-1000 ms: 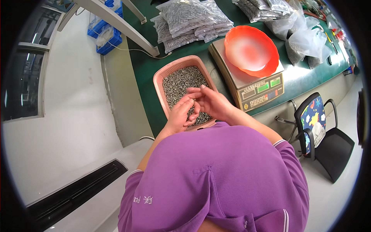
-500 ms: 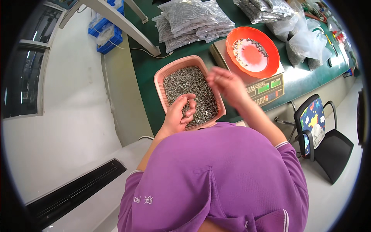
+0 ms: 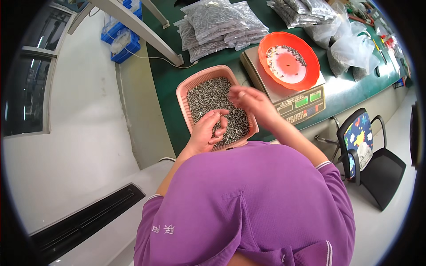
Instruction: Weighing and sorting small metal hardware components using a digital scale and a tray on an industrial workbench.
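A pink plastic basket (image 3: 181, 95) filled with small metal pieces (image 3: 211, 95) sits at the centre of the frame, on the green tabletop (image 3: 167, 108) and just in front of my body. My left hand (image 3: 209, 129) hangs over its lower left part, fingers curled inward into a loose, narrow cup; I cannot tell whether any pieces lie inside. My right hand (image 3: 254, 102) reaches over the basket's right rim, fingers close together and slightly bent; the fingertips are blurred, and what they may hold is impossible to tell.

To the right of the basket, a red scalloped dish (image 3: 312, 66) rests on a weighing scale (image 3: 288, 109) with lit green displays. More pieces lie in the dish, bunched toward its upper right, with others scattered along the left.

At top centre, clear bags (image 3: 217, 20) of metal parts are piled on the table; translucent sacks (image 3: 353, 51) slump at upper right. Blue bins (image 3: 126, 48) stand at upper left, beyond a pale metal frame (image 3: 137, 29). A black chair (image 3: 382, 177) with a colourful patterned back stands at right. My purple shirt (image 3: 253, 190) fills the lower centre.
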Demonstrator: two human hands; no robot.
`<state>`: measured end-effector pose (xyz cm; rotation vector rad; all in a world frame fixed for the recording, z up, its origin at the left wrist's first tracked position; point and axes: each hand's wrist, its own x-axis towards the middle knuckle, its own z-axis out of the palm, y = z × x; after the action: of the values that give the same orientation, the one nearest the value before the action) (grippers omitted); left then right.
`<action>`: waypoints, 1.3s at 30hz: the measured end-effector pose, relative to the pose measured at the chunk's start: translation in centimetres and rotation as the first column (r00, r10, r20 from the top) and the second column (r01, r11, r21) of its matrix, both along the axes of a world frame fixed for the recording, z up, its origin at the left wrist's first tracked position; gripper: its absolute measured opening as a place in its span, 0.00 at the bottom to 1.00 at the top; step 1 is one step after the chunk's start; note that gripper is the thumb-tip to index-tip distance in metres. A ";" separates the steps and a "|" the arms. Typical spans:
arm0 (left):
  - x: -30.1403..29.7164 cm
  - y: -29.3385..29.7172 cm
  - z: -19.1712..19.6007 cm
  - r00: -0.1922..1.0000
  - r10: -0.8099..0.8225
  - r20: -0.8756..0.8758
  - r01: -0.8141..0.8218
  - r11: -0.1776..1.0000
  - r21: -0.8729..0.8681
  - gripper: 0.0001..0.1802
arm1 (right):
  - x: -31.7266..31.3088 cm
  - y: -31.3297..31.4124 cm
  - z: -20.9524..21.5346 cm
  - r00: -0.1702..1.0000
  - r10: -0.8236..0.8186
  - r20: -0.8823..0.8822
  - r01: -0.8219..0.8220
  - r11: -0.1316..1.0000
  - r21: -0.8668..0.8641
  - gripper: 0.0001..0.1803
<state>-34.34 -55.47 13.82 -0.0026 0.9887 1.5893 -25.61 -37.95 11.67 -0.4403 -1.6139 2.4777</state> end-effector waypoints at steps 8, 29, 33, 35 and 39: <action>0.5 0.3 0.4 0.996 -0.037 -0.086 0.034 0.999 -0.031 0.19 | -0.5 -3.3 -1.7 0.972 0.218 -0.087 -0.216 0.681 -0.700 0.25; 0.3 -0.2 0.7 0.991 -0.111 -0.078 0.119 0.987 0.107 0.21 | -0.1 -3.6 -0.8 0.981 0.183 0.059 -0.070 0.625 -0.777 0.25; -0.3 -0.8 -0.7 0.997 -0.039 0.068 0.025 0.981 0.195 0.14 | 0.0 -3.4 -0.5 0.991 0.130 0.042 -0.062 0.705 -0.706 0.20; -0.3 -1.1 -1.4 0.993 0.076 0.088 -0.087 0.987 0.136 0.13 | -0.2 -2.7 0.1 0.990 0.030 0.135 0.048 0.843 -0.536 0.20; -1.1 -1.2 -2.0 0.952 0.177 0.252 -0.192 0.981 0.034 0.11 | -0.1 2.3 0.8 0.968 -0.242 0.071 0.246 0.968 -0.051 0.17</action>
<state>-35.43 -56.69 11.79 -0.2547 0.7636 1.7395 -25.73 -35.66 12.42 -0.6899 -1.4136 2.3521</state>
